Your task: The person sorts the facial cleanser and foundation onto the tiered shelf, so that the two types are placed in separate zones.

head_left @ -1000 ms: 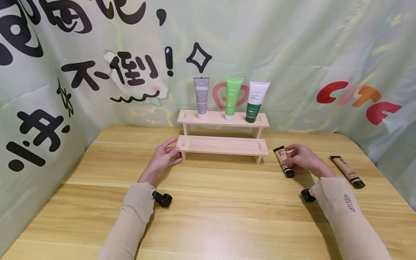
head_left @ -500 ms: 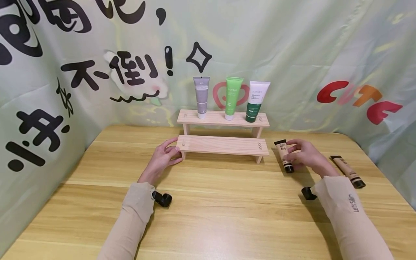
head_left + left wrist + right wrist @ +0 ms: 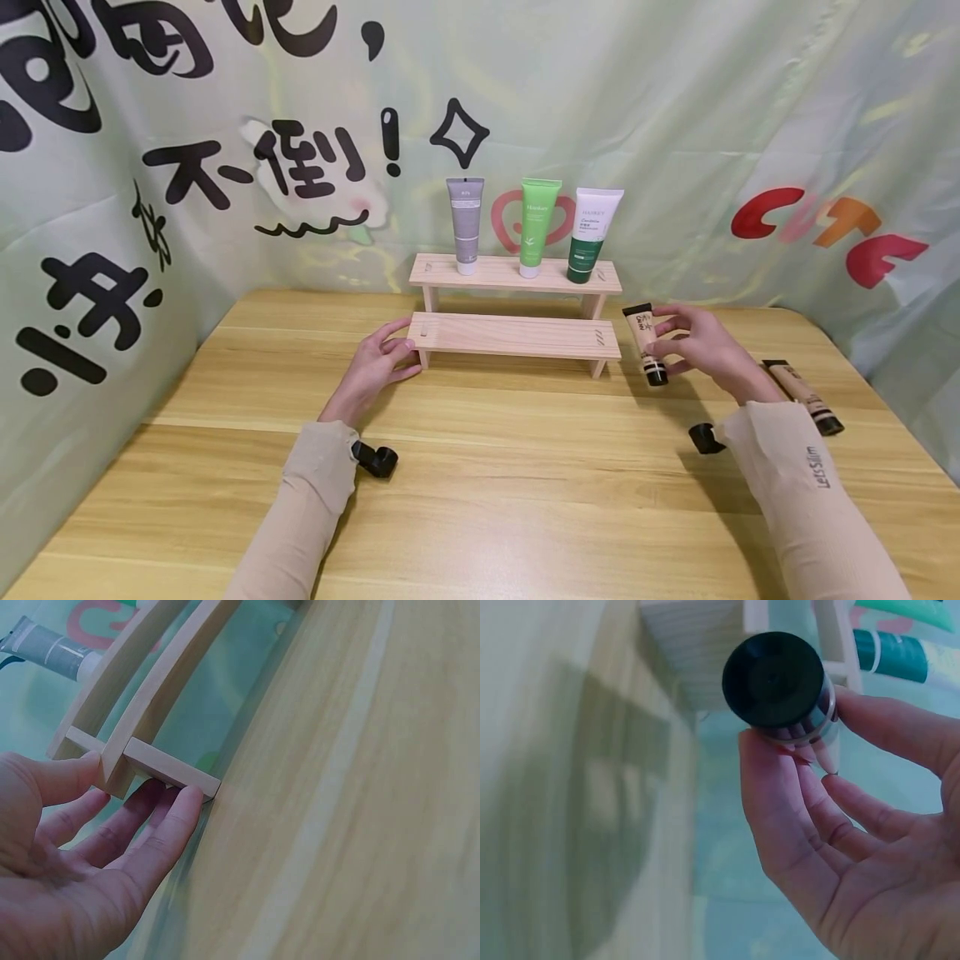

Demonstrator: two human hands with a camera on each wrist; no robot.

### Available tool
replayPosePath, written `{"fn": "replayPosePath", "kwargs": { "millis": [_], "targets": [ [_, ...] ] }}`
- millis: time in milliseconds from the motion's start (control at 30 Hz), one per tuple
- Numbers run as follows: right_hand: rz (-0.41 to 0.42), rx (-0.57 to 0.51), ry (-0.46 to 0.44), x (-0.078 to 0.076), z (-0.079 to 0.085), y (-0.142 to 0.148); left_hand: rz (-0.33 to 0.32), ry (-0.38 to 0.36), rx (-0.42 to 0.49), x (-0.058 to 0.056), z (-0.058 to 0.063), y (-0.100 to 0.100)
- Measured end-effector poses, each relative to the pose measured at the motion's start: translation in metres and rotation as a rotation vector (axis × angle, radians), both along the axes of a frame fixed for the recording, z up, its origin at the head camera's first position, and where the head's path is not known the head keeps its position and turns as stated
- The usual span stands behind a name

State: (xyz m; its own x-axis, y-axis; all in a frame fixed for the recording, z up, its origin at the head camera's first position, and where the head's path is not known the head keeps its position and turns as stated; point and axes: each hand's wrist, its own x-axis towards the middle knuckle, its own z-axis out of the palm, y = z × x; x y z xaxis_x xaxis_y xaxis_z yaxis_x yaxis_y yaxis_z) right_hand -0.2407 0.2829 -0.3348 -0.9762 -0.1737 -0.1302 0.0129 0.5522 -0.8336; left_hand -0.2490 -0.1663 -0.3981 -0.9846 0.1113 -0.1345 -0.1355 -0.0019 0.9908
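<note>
My right hand (image 3: 703,348) pinches a beige squeeze tube (image 3: 642,333) with black ends, raised over the table to the right of the two-tier wooden display stand (image 3: 517,335). Its black cap (image 3: 771,681) points at the camera in the right wrist view, thumb on one side and fingers on the other. At the stand's left end, my left hand (image 3: 372,367) holds the lower step. The left wrist view has the thumb on the board's end and fingertips against the leg (image 3: 169,766). A second beige tube (image 3: 802,396) lies on the table, partly behind the right wrist.
On the upper step stand a grey-purple tube (image 3: 466,225), a green tube (image 3: 537,227) and a white-and-dark-green tube (image 3: 591,233), all upright on their caps. A printed cloth (image 3: 660,108) hangs behind the wooden table (image 3: 525,500).
My right hand has raised the beige tube off the table, moving it away from me and slightly left, its body tilting more upright. My left hand has stayed at the stand.
</note>
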Motion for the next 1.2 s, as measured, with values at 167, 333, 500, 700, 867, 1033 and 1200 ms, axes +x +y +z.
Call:
{"fn": "replayPosePath", "kwargs": {
  "millis": [167,333,500,700,867,1033,1200],
  "targets": [
    [-0.003,-0.035,0.026,0.001,0.010,-0.010,0.000,-0.002,0.002,0.000,0.000,0.000],
    [0.001,-0.053,0.045,-0.001,0.017,-0.023,-0.001,-0.002,0.009,0.000,0.000,0.000],
    [0.017,-0.077,0.063,-0.002,0.023,-0.039,-0.001,-0.009,0.003,-0.001,-0.001,-0.001],
    [0.046,-0.151,0.097,-0.005,0.027,-0.058,0.003,-0.011,0.003,0.000,-0.002,-0.002],
    [0.065,-0.189,0.129,-0.009,0.032,-0.074,-0.005,-0.005,0.007,-0.001,-0.002,-0.002],
    [0.075,-0.230,0.168,-0.013,0.038,-0.089,-0.007,-0.006,0.010,-0.001,-0.002,-0.002],
    [0.076,-0.285,0.210,-0.017,0.041,-0.107,-0.005,-0.008,0.011,-0.001,-0.001,-0.002]
  ]
}}
